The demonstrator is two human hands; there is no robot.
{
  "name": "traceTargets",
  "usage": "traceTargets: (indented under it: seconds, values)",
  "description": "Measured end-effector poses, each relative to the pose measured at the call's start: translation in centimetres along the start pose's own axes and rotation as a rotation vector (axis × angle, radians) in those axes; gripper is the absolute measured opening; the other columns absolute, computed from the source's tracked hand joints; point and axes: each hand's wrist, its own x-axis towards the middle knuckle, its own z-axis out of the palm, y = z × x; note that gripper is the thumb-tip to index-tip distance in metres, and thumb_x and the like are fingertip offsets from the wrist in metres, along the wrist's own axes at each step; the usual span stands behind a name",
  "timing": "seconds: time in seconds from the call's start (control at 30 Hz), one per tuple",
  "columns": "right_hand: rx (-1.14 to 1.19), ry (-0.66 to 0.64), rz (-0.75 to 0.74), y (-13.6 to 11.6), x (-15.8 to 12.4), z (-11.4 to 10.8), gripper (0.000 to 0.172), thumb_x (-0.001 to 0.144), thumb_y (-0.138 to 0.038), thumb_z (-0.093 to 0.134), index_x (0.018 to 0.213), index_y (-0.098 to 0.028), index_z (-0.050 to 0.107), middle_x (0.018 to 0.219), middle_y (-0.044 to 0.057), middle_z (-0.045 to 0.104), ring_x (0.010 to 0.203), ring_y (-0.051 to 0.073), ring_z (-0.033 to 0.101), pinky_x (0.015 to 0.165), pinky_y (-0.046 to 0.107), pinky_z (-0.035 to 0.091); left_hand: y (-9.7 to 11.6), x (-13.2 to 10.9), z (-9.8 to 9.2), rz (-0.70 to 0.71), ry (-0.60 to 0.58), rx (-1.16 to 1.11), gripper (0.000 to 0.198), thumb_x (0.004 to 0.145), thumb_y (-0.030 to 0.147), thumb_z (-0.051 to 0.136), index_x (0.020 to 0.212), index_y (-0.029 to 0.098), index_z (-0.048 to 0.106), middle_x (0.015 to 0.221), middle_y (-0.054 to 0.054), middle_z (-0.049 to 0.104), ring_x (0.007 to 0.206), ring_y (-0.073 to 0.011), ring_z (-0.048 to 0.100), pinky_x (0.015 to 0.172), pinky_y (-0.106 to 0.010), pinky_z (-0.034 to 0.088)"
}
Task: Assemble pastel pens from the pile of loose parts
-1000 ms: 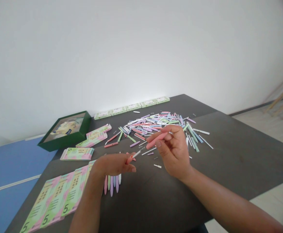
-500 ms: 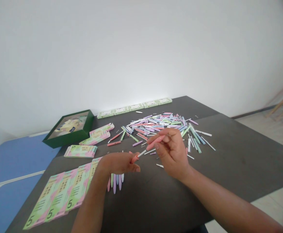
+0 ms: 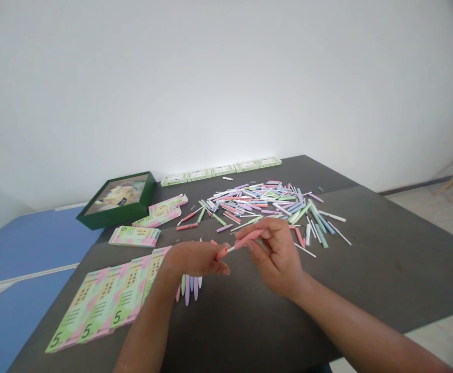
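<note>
My left hand (image 3: 199, 259) pinches a coral-pink pen part (image 3: 222, 254); most of that part is hidden by the fingers. My right hand (image 3: 276, 259) holds a pink pen barrel (image 3: 248, 238) between thumb and fingers, tilted down to the left. A short stretch of white refill (image 3: 231, 249) bridges the two pink parts. Under my left wrist lie several pastel pens (image 3: 188, 291) side by side, their upper ends hidden. Beyond my hands spreads a loose pile of pastel pen parts and white sticks (image 3: 265, 199).
Printed green-and-pink packs (image 3: 102, 305) overlap at the front left, with more packs (image 3: 135, 236) behind. A green box (image 3: 135, 211) holding plastic bags stands at the back left. Pale green boxes (image 3: 222, 171) line the wall edge of the dark table (image 3: 369, 248).
The two pink parts have come closer together, so less of the white refill shows between them. The whole view has shifted slightly.
</note>
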Motion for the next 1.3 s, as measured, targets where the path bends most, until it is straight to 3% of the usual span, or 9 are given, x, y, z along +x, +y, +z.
traceTargets:
  seconds: [0.47,1.0,1.3]
  values:
    - [-0.001,-0.063,0.073,0.35,-0.55,0.68,0.018,0.091,-0.020,0.048,0.106,-0.024,0.040,0.095,0.005,0.065,0.089,0.018,0.064,0.079,0.037,0.048,0.45,0.02,0.33,-0.022,0.027,0.042,0.030,0.083,0.047,0.054,0.094,0.021,0.064,0.086,-0.004,0.069,0.074,-0.0214,0.062,0.058,-0.025,0.042]
    - [0.019,-0.044,0.076,0.71,-0.82,0.67,0.019,0.090,-0.020,0.049,0.106,-0.025,0.040,0.094,0.005,0.065,0.091,0.018,0.064,0.082,0.039,0.048,0.47,0.34,0.54,0.021,0.043,0.009,0.027,0.081,0.047,0.056,0.089,0.022,0.064,0.077,-0.001,0.068,0.071,-0.0194,0.061,0.058,-0.024,0.042]
    - [-0.004,-0.052,0.052,0.47,-0.85,0.64,0.021,0.090,-0.019,0.049,0.107,-0.026,0.039,0.092,0.005,0.067,0.095,0.020,0.063,0.081,0.040,0.048,0.60,0.31,0.70,0.028,0.027,0.021,0.027,0.083,0.044,0.055,0.095,0.023,0.064,0.087,-0.003,0.070,0.076,-0.0213,0.063,0.061,-0.025,0.043]
